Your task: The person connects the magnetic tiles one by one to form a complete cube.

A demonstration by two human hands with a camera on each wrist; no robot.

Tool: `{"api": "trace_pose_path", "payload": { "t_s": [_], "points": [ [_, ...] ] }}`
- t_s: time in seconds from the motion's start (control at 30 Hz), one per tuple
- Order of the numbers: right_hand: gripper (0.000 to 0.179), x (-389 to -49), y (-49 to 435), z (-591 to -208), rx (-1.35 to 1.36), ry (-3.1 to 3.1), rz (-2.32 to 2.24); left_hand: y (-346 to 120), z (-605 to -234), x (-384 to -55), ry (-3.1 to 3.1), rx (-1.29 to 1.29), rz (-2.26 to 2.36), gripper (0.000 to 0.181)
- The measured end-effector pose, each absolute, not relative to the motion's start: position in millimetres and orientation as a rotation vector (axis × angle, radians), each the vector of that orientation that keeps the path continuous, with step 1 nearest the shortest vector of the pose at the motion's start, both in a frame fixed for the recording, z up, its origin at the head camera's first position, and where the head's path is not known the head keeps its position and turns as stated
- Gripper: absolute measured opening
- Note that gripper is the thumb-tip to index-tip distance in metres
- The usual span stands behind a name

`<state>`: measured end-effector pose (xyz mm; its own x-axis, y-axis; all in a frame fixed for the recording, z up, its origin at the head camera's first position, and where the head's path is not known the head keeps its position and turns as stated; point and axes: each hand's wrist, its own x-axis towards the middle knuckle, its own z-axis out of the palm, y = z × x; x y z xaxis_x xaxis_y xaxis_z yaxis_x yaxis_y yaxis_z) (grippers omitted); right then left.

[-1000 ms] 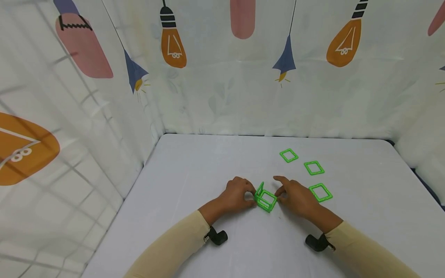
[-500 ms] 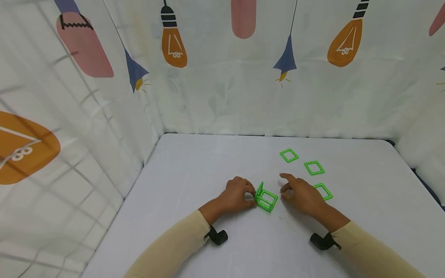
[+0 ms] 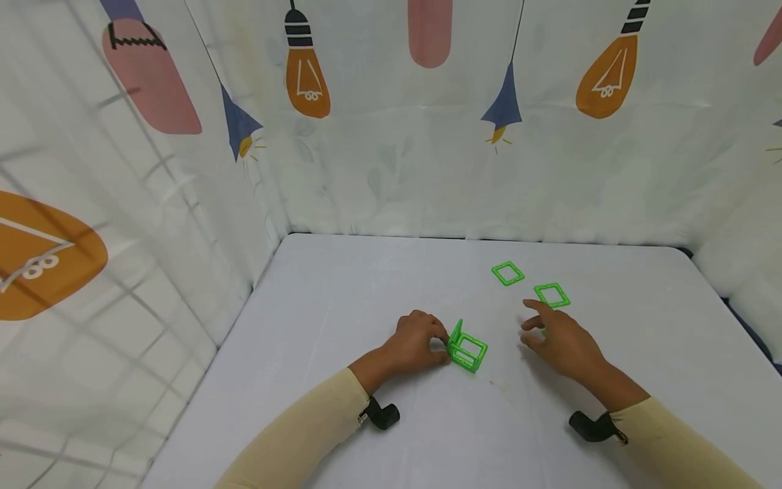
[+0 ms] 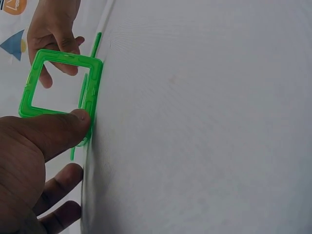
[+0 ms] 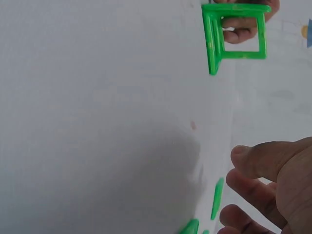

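Note:
My left hand (image 3: pixel 417 344) pinches a small build of green square magnetic tiles (image 3: pixel 481 358) on the white table. In the left wrist view, its thumb presses the lower edge of an upright tile (image 4: pixel 68 58). From the right wrist view, the build (image 5: pixel 212 41) has tiles standing at right angles. My right hand (image 3: pixel 567 344), holding nothing, hovers to the right with fingers spread and loosely bent. Beneath it a loose green tile is almost wholly hidden in the head view. Green tile edges (image 5: pixel 217 199) show close to its fingers in the right wrist view.
Two more loose green tiles lie beyond the right hand, one farther back (image 3: pixel 516 280) and one nearer (image 3: pixel 546 286). The white table (image 3: pixel 342 285) is bounded by a patterned cloth (image 3: pixel 391 170) at the back and left.
My right hand has left the build and moved rightward, over the nearest loose tile, its fingers opening wider. My left hand and the build have stayed in place.

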<state>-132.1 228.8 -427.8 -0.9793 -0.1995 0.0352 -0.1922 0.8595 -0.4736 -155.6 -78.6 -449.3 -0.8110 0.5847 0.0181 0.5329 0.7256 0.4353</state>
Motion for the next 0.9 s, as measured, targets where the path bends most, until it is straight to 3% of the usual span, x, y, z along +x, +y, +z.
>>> {"api": "trace_pose_path", "payload": {
  "t_s": [0.9],
  "points": [
    [0.075,-125.0,280.5,-428.7,-0.144,3.016,-0.723,-79.0,-447.5,-156.0,2.816,0.914,0.621,0.018]
  ]
}}
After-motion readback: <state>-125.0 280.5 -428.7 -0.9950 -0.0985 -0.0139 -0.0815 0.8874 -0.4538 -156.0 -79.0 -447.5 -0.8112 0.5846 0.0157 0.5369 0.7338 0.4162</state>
